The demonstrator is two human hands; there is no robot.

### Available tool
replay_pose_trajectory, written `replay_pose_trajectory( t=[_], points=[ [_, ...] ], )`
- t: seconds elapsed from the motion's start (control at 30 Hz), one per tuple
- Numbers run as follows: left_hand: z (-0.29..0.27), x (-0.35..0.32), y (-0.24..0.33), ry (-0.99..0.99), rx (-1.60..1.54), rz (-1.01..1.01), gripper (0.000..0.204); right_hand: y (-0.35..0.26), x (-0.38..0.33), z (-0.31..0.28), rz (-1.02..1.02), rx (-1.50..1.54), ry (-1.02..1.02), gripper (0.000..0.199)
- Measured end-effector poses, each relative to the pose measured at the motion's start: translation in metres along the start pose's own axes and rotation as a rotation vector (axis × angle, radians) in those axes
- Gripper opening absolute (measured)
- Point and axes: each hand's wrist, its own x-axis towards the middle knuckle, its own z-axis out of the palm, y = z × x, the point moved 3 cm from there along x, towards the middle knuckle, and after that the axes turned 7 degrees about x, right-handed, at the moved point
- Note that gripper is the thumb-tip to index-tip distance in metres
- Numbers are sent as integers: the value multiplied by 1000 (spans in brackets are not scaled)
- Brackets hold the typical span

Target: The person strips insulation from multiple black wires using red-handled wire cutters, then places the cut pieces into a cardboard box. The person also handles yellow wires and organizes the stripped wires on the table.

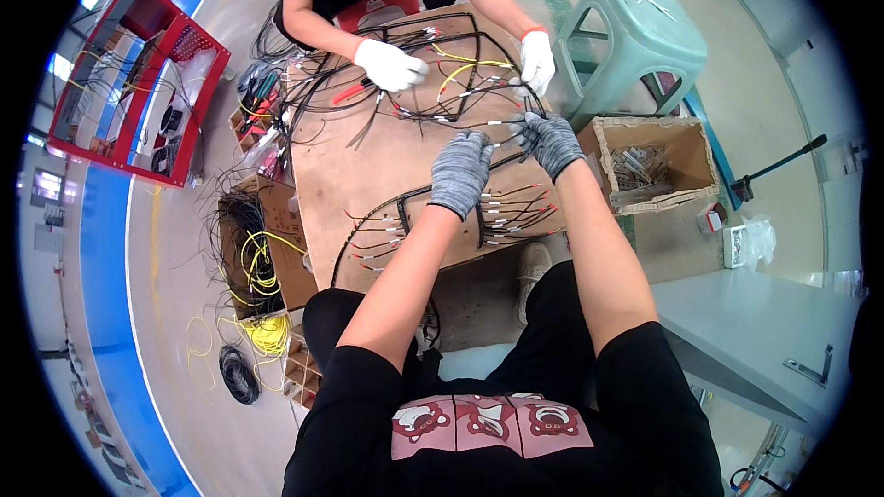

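In the head view, I sit at the brown worktop [368,166], and both my hands wear grey gloves. My right grip [550,141] is closed around the black cable bundle [534,104], which is at the right side of the worktop. My left grip [460,170] is just beside it, with fingers bent near a thin wire; I cannot tell if it is pinched. Between my forearms and to the left of them lie thin wires with red tips [511,212]. Across from me, a co-worker in white gloves [391,65] has one hand over the cables and the other near the same bundle. Yellow wires [471,63] and a red-handled tool [350,94] lie on that side. To the right stand a green stool [635,37] and an open cardboard box [698,161].
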Motion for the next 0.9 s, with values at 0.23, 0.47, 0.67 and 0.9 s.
replay_pose_trajectory(
  t=[0.23,0.47,0.67,0.9],
  points=[
    [-3,1,10,-29,177,74,19,-1,-1,0,-24,34,36,12],
    [4,19,29,4,195,50,25,0,2,4,-95,41,3,11],
    [5,18,24,-91,185,-7,28,-2,-3,8,18,80,5,18],
    [-18,-27,-5,-91,108,77,39,-4,-2,3,84,130,7,21]
  ],
)
